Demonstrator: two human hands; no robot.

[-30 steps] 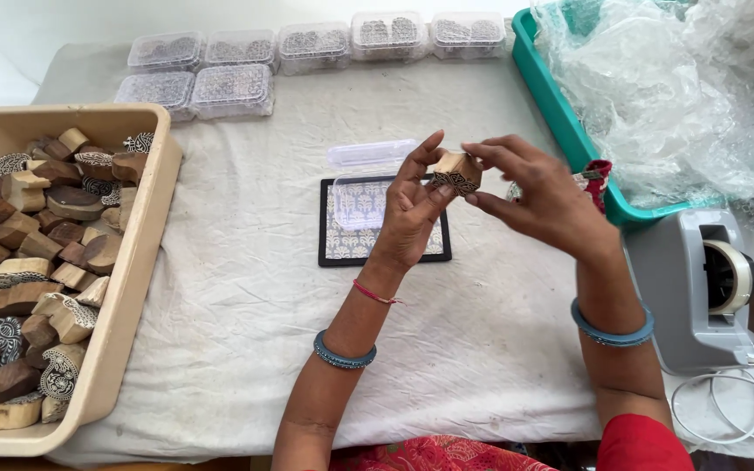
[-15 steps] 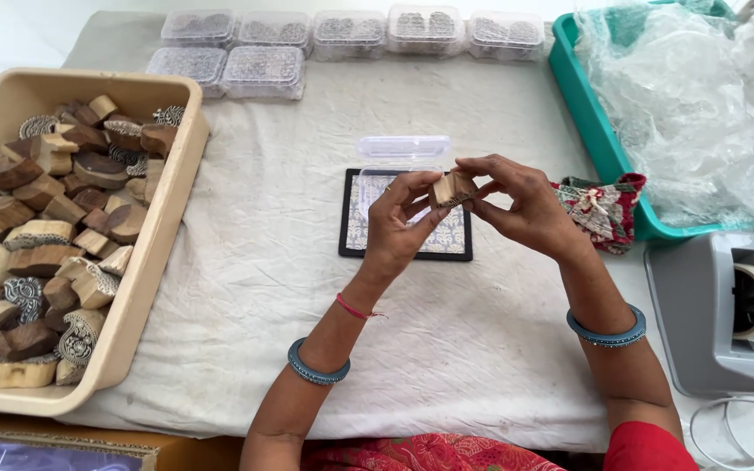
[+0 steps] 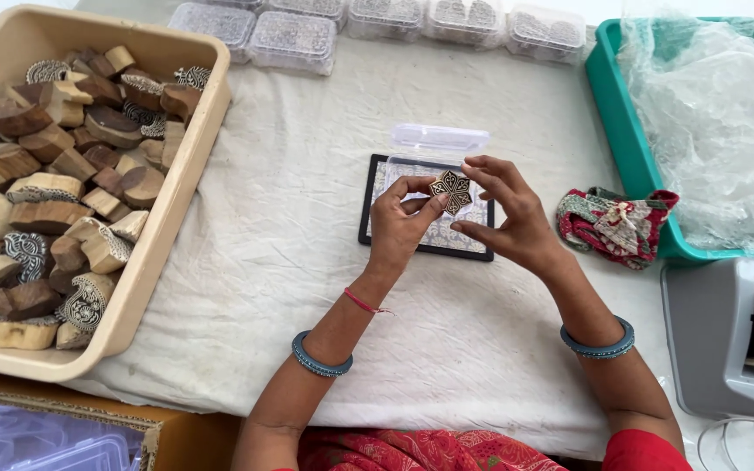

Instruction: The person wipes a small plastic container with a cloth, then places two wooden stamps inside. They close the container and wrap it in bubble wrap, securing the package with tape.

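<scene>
Both hands are raised above the centre of the tabletop (image 3: 499,331), which is covered with a white cloth. The left hand (image 3: 401,222) and the right hand (image 3: 510,218) together grip a small wooden stamp block (image 3: 451,191) by its edges. Thumb and fingertips of each hand are closed on opposite sides of the block. Its carved face, a four-petal flower pattern, points toward the camera.

Directly below the block lies a black-framed patterned pad (image 3: 425,228). An open clear plastic box (image 3: 440,141) rests on the far part of the pad. Whether the box holds anything cannot be determined from this view.

At the left stands a beige tub (image 3: 163,235) filled with carved wooden blocks (image 3: 54,192). A row of closed clear boxes (image 3: 307,35) runs along the far edge of the tabletop. To the right of the hands lies a red and green cloth pouch (image 3: 617,225), touching a teal tray (image 3: 621,139) filled with clear plastic wrap (image 3: 717,122). A grey tape dispenser (image 3: 726,340) stands at the near right.
</scene>
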